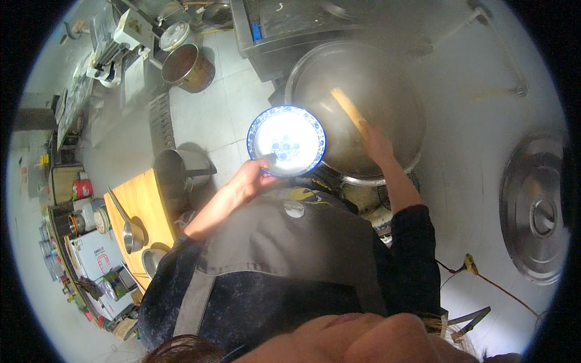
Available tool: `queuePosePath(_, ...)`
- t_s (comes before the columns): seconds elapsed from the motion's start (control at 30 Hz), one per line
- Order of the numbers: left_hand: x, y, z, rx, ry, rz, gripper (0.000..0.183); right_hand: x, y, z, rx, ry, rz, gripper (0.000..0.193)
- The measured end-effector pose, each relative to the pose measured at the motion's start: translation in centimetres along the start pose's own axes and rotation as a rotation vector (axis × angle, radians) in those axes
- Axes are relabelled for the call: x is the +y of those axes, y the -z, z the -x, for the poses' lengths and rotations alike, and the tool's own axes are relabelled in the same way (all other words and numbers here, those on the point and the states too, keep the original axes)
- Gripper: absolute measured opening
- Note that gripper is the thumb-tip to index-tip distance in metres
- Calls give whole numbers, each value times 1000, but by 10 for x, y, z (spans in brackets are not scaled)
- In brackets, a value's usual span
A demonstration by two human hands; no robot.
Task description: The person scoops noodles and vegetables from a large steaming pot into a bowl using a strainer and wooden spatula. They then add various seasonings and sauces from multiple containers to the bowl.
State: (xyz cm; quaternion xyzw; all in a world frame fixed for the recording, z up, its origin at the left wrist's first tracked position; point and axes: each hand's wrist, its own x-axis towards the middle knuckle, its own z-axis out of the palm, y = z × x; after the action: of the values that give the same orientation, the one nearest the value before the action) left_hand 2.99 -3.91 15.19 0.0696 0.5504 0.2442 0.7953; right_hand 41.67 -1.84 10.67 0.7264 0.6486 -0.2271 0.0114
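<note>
You're holding that blue-and-white bowl (285, 140) by its near rim with your left hand (257, 175) pinched shut on the edge, right over the lip of the big steaming pot (357, 115). It's probably ceramic, so stiff, breakable and likely slick from the steam, and a deeper hold under the base would feel safer than a rim pinch. Your right hand (376, 142) is closing around the long wooden sticks (349, 109) dipping into the pot; they look light and rigid, best held up high away from the heat.
</note>
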Motion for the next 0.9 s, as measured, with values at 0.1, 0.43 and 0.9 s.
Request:
queuePosePath(0.1, -1, -4, 2, 13, 30, 64, 34, 8, 1, -27, -5, -62, 74, 49)
queuePosePath(0.43, 1, 1, 2, 4, 0, 2, 36, 62, 44, -14, -27, -432, 76, 43)
queuePosePath(0.9, 15, 17, -6, -106, 65, -86, 41, 82, 27, 67, -152, -540, -59, 30)
